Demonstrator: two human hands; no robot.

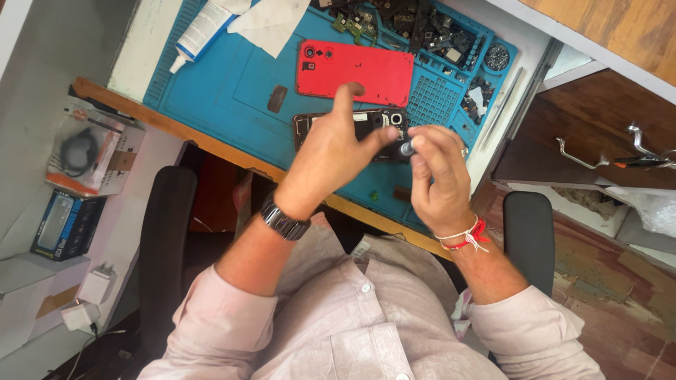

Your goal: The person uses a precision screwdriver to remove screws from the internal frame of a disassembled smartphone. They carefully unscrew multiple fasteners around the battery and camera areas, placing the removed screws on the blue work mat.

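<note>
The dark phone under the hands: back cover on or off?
Off: the dark phone shows exposed internals; the red back cover lies apart.

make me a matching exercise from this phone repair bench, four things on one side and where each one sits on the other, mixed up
Things:
1. red back cover
2. opened phone
3. white glue tube
4. screwdriver

Places:
A. upper left edge of the blue mat
B. held in the right hand
C. flat on the mat, just beyond the opened phone
D. under the left hand

Pairs: 1-C, 2-D, 3-A, 4-B
</note>
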